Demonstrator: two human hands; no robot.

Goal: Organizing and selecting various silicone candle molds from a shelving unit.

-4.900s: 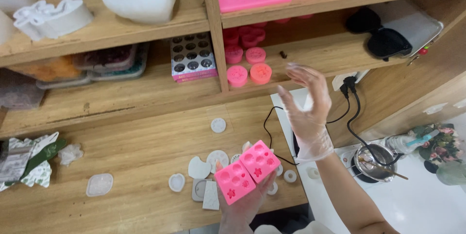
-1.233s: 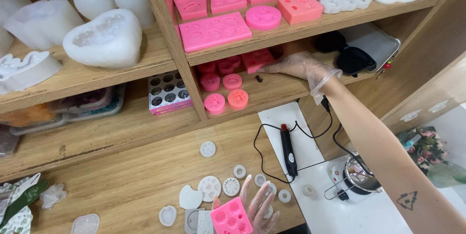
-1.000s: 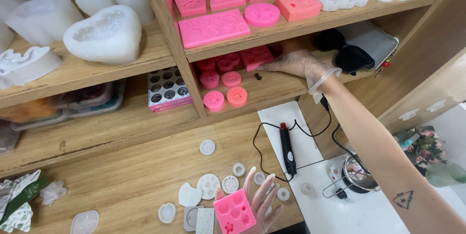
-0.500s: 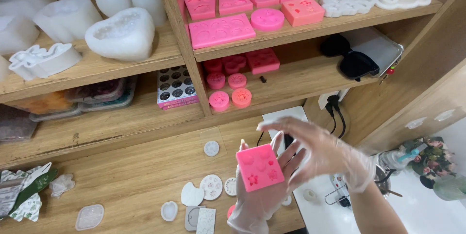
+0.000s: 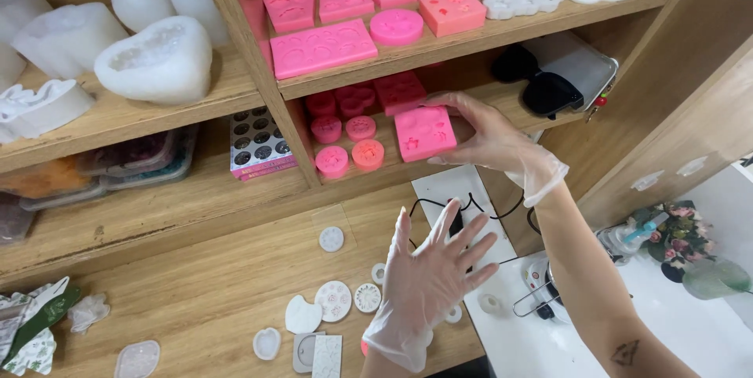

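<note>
Right hand (image 5: 490, 136) clamped on a pink mould (image 5: 424, 132) at the shelf (image 5: 259, 190); left hand (image 5: 431, 272) empty, fingers spread.

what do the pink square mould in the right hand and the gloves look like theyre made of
Pink square mould: probably silicone, matte and evenly coloured, with soft-edged shapes pressed into its face. Gloves on the right hand and left hand: thin clear plastic film, slightly glossy, wrinkled and loose at the cuffs, skin showing through.
</note>
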